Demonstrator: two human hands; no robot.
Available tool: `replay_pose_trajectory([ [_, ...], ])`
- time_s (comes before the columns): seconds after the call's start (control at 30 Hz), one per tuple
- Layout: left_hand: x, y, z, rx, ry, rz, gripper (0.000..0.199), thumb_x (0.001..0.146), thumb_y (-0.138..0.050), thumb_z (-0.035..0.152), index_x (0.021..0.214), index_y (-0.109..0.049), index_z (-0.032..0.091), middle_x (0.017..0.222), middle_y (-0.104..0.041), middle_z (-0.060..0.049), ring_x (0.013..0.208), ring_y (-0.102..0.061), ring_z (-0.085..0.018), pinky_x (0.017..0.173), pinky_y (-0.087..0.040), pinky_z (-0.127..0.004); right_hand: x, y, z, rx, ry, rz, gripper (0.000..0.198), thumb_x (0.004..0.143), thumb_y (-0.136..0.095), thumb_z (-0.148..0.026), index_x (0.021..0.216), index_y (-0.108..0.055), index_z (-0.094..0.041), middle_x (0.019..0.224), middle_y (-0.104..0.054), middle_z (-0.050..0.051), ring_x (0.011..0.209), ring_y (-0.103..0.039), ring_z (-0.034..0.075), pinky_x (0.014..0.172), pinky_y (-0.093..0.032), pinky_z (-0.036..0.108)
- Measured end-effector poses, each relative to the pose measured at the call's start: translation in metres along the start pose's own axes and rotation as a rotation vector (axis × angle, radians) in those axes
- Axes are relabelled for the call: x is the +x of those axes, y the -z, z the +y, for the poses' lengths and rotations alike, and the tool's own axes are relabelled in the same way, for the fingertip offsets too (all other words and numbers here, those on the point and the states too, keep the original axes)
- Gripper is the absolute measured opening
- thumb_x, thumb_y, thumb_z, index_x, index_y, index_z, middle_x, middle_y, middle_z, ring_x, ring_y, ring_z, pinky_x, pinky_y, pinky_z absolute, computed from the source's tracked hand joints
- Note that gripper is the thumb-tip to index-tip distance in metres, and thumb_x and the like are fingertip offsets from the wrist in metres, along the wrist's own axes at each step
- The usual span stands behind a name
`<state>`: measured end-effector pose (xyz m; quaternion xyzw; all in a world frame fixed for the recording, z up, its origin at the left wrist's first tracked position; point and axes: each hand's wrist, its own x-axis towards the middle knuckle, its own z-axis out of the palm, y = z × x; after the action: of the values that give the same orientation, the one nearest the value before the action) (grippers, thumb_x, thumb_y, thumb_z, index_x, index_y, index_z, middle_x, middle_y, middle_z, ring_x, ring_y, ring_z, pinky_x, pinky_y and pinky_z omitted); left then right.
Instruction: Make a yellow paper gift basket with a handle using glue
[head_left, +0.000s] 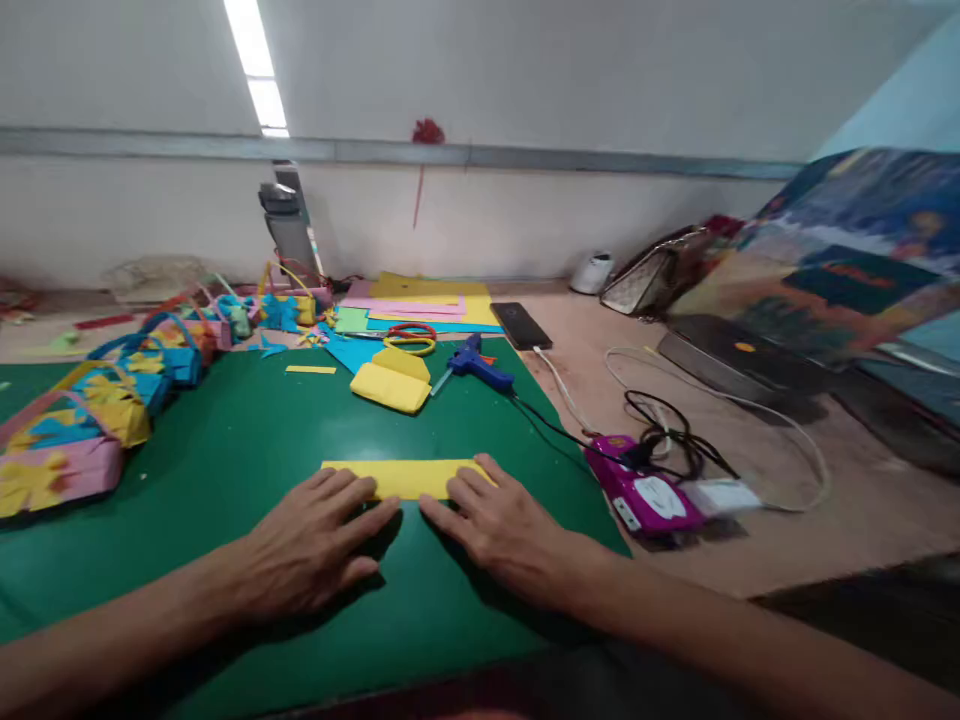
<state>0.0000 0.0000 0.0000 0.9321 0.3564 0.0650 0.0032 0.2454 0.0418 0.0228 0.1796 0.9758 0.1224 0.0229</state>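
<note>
A folded strip of yellow paper [412,478] lies crosswise on the green board. My left hand [311,540] rests on its left part, fingers stretched out and the thumb apart, off the paper. On the right part, the fingers of my right hand [499,520] are spread, pressing the strip down; one fingertip sits at its near edge. Neither hand wraps round the paper. Beyond the strip is a folded yellow paper piece [391,382] with a raised flap. Beside that piece lies a blue glue gun [480,364] with a glue stick at its tip.
Small coloured paper baskets [64,465] line the left side. Behind lie scissors [411,337], coloured sheets [420,295], a narrow yellow strip [311,370] and a phone [523,326]. A purple power strip [645,490] with tangled cables stands right of the green board [262,450].
</note>
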Motion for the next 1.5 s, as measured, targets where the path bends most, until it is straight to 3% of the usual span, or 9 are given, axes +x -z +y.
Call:
replay_pose_trajectory([
  [0.13, 0.016, -0.006, -0.005, -0.023, -0.029, -0.013, 0.044, 0.092, -0.029, 0.05, 0.12, -0.047, 0.02, 0.092, -0.053, -0.008, 0.079, -0.044, -0.022, 0.069, -0.037, -0.037, 0.006, -0.004, 0.0, 0.013, 0.003, 0.008, 0.036, 0.086, -0.041, -0.012, 0.121, -0.048, -0.015, 0.089, -0.056, 0.009, 0.082, -0.05, 0.024, 0.085, -0.03, 0.045],
  [0.33, 0.017, -0.006, -0.008, -0.061, -0.016, -0.039, 0.043, 0.092, -0.025, 0.05, 0.116, -0.05, 0.024, 0.093, -0.053, -0.007, 0.079, -0.043, -0.022, 0.07, -0.035, -0.038, 0.006, -0.004, 0.003, 0.045, 0.004, -0.001, 0.035, 0.086, -0.043, -0.015, 0.12, -0.049, -0.017, 0.09, -0.055, 0.009, 0.083, -0.048, 0.023, 0.082, -0.031, 0.043],
  [0.63, 0.016, -0.006, -0.009, 0.013, -0.014, -0.024, 0.034, 0.091, -0.038, 0.045, 0.117, -0.05, 0.027, 0.095, -0.053, -0.005, 0.079, -0.043, -0.021, 0.068, -0.035, -0.035, 0.002, -0.003, 0.004, 0.082, -0.027, -0.029, 0.039, 0.084, -0.043, -0.012, 0.123, -0.047, -0.02, 0.095, -0.054, 0.008, 0.086, -0.046, 0.022, 0.082, -0.032, 0.04],
  [1.0, -0.021, -0.005, -0.025, 0.022, 0.024, 0.12, 0.027, 0.092, -0.041, 0.034, 0.114, -0.054, 0.025, 0.11, -0.054, -0.007, 0.09, -0.047, -0.02, 0.077, -0.04, -0.032, -0.042, -0.003, 0.013, 0.075, -0.181, -0.027, 0.041, 0.081, -0.044, -0.006, 0.119, -0.052, -0.02, 0.091, -0.055, 0.009, 0.083, -0.047, 0.021, 0.079, -0.031, 0.038],
  [1.2, -0.045, -0.01, -0.037, 0.095, 0.052, 0.205, 0.027, 0.091, -0.044, 0.032, 0.112, -0.058, 0.025, 0.11, -0.057, -0.008, 0.094, -0.05, -0.021, 0.077, -0.044, -0.031, -0.066, -0.015, 0.018, -0.014, -0.225, 0.064, 0.052, 0.073, -0.043, 0.002, 0.118, -0.055, -0.022, 0.088, -0.055, 0.008, 0.081, -0.047, 0.021, 0.077, -0.031, 0.038],
  [1.5, -0.056, -0.009, -0.039, 0.095, 0.092, 0.248, 0.027, 0.09, -0.043, 0.032, 0.107, -0.062, 0.023, 0.111, -0.059, -0.008, 0.094, -0.053, -0.02, 0.077, -0.047, -0.031, -0.071, -0.021, 0.019, -0.087, -0.236, 0.174, 0.048, 0.071, -0.044, 0.005, 0.11, -0.059, -0.02, 0.082, -0.057, 0.007, 0.077, -0.049, 0.02, 0.073, -0.033, 0.036],
])
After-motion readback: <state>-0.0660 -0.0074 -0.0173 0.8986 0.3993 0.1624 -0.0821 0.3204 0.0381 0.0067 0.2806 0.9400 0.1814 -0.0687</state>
